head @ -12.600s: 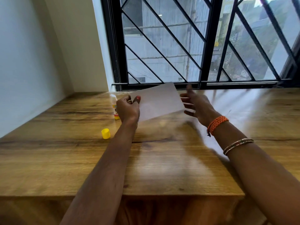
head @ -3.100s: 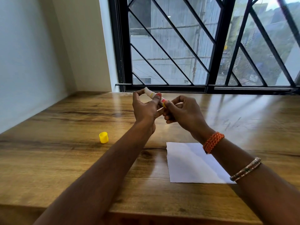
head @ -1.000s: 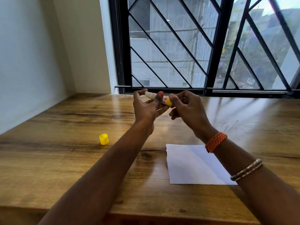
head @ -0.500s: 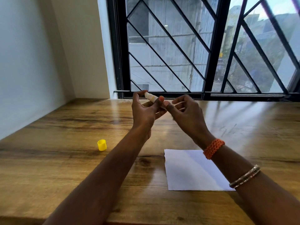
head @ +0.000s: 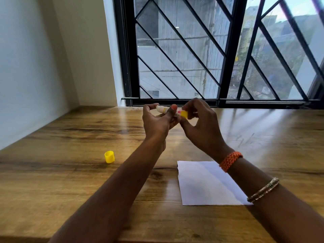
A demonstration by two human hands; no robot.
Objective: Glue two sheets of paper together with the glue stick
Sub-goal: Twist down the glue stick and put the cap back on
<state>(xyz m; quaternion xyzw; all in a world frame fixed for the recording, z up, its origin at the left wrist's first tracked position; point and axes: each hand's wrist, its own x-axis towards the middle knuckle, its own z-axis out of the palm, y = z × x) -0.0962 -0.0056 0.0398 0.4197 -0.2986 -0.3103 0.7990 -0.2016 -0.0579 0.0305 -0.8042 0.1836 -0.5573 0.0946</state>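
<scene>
Both hands hold the glue stick [head: 164, 109] level in the air above the wooden table [head: 70, 181]. My left hand [head: 157, 121] grips its white body, whose uncapped white tip points left. My right hand [head: 199, 125] pinches the yellow base end of the stick. The yellow cap [head: 109, 156] stands on the table to the left, apart from both hands. White paper [head: 206, 185] lies flat on the table under my right forearm; I cannot tell whether it is one sheet or two.
A black-framed window with diagonal bars [head: 210, 50] runs along the table's far edge. A pale wall [head: 26, 67] closes the left side. The table's front edge is near the bottom of the view.
The hands stay together on the glue stick at the same spot. The yellow base of the stick now shows between my right fingers. Paper and cap have not moved.
</scene>
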